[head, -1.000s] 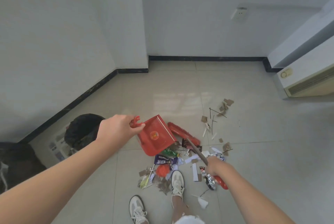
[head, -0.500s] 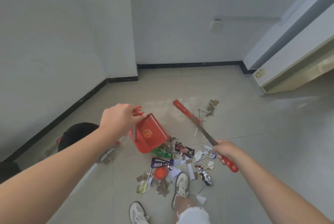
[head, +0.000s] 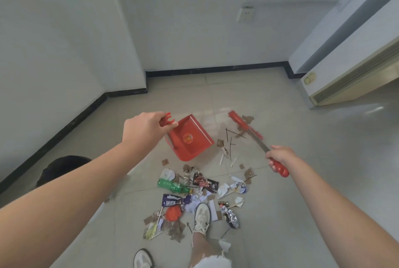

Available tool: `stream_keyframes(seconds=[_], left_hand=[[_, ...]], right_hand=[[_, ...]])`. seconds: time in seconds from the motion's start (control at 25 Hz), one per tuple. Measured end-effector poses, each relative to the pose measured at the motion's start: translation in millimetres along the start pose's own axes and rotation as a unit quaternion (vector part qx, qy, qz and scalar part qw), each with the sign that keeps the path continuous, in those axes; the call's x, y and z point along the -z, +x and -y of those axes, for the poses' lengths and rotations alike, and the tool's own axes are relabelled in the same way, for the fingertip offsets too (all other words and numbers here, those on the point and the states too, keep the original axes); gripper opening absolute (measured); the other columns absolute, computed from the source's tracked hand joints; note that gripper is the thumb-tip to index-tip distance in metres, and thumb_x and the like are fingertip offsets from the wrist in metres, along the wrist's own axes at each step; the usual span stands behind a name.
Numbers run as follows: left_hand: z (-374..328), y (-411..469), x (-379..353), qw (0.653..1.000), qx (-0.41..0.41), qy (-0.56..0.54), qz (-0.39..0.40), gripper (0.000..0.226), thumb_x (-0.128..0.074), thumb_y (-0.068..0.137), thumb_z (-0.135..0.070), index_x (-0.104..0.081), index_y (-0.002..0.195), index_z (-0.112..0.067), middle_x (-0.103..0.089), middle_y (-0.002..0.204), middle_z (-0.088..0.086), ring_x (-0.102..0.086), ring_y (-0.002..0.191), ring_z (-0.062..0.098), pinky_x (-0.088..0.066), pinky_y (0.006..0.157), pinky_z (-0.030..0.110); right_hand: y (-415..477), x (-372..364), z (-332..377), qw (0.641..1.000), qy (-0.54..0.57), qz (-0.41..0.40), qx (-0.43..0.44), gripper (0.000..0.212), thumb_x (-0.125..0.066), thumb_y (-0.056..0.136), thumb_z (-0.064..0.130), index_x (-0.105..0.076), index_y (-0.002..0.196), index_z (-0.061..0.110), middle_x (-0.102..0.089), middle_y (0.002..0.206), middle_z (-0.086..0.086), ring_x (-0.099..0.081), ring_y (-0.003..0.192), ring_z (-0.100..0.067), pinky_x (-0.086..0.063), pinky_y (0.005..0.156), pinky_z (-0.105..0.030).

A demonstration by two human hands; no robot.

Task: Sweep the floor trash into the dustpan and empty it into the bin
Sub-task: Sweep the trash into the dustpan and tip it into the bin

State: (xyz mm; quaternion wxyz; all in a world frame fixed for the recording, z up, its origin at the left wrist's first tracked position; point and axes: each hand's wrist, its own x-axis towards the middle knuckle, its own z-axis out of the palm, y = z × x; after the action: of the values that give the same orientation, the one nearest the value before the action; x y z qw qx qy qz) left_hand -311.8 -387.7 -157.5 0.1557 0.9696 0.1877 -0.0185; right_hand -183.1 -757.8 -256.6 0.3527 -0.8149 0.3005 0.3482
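Observation:
My left hand (head: 143,129) grips the red top of the handle of a red dustpan (head: 190,138), which hangs tilted above the floor, its mouth facing right and down. A red broom (head: 246,128) is gripped by its handle in my right hand (head: 279,156), with the brush head over the cardboard scraps and black sticks beyond the pan. A heap of floor trash (head: 194,194) lies in front of my feet: a green bottle, wrappers, paper, foil, cardboard bits. The black bin (head: 62,167) shows at the left, partly hidden behind my left forearm.
My right shoe (head: 201,217) stands in the trash heap, my left shoe (head: 142,259) behind it. White walls with a black skirting (head: 207,71) close the corner ahead and left. A white floor-standing air unit (head: 349,77) stands at the right.
The broom head swung from beside the dustpan out to the far right scraps. My left hand carried the dustpan up and away from the heap. The camera tilted upward.

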Motion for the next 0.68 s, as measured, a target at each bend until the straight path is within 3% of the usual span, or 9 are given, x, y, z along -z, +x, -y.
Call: stream_keyframes(seconds=[0.08,0.16,0.24,0.32,0.56,0.68], left_hand=[[-22,26,-16,1.0,-0.009,0.018,0.007,0.047,-0.054,0.083,-0.066,-0.044,0.062,-0.026,-0.055,0.061,-0.006,-0.057,0.062,0.02,-0.034,0.05,0.023],[-29,45,-28,1.0,-0.01,0.021,0.007,0.044,-0.056,0.082,-0.067,-0.053,0.067,-0.026,-0.057,0.061,-0.007,-0.057,0.06,0.018,-0.037,0.049,0.022],[-29,62,-38,1.0,0.002,0.013,-0.001,0.044,-0.055,0.079,-0.07,-0.063,0.076,-0.027,-0.061,0.064,-0.009,-0.059,0.062,0.016,-0.047,0.054,0.025],[-28,76,-44,0.999,0.036,-0.002,-0.009,0.047,-0.055,0.078,-0.071,-0.063,0.073,-0.024,-0.061,0.063,-0.009,-0.058,0.062,0.015,-0.05,0.057,0.028],[-23,93,-55,0.997,0.066,0.032,-0.01,0.05,-0.059,0.077,-0.067,-0.061,0.067,-0.018,-0.056,0.053,-0.004,-0.054,0.055,0.013,-0.047,0.056,0.031],[-19,90,-60,0.997,0.065,0.046,0.008,0.045,-0.061,0.077,-0.067,-0.061,0.066,-0.023,-0.056,0.052,-0.007,-0.054,0.053,0.01,-0.048,0.053,0.03]], right_hand=[[34,21,20,1.0,-0.014,-0.001,-0.013,0.046,-0.049,0.087,-0.008,-0.046,0.126,0.016,-0.044,0.052,-0.009,-0.038,0.032,-0.014,-0.036,0.032,-0.014],[67,38,36,0.999,-0.015,-0.013,-0.029,0.019,-0.048,0.087,-0.007,-0.047,0.097,0.009,-0.043,0.042,-0.008,-0.036,0.026,-0.013,-0.035,0.031,-0.014],[104,49,50,0.999,-0.015,-0.01,-0.048,0.015,-0.047,0.087,-0.005,-0.044,0.079,0.008,-0.038,0.029,-0.004,-0.032,0.018,-0.012,-0.033,0.03,-0.012],[140,54,62,0.998,-0.026,0.001,-0.058,0.024,-0.046,0.088,-0.005,-0.04,0.07,0.009,-0.035,0.025,-0.001,-0.03,0.016,-0.011,-0.032,0.029,-0.011],[222,51,91,0.991,-0.085,0.052,-0.086,0.023,-0.034,0.095,-0.003,-0.039,0.077,0.008,-0.035,0.024,-0.001,-0.031,0.015,-0.009,-0.033,0.028,-0.009],[232,35,82,0.979,-0.18,0.06,-0.079,0.015,-0.037,0.09,-0.006,-0.044,0.085,0.005,-0.04,0.034,-0.005,-0.037,0.022,-0.013,-0.036,0.033,-0.014]])
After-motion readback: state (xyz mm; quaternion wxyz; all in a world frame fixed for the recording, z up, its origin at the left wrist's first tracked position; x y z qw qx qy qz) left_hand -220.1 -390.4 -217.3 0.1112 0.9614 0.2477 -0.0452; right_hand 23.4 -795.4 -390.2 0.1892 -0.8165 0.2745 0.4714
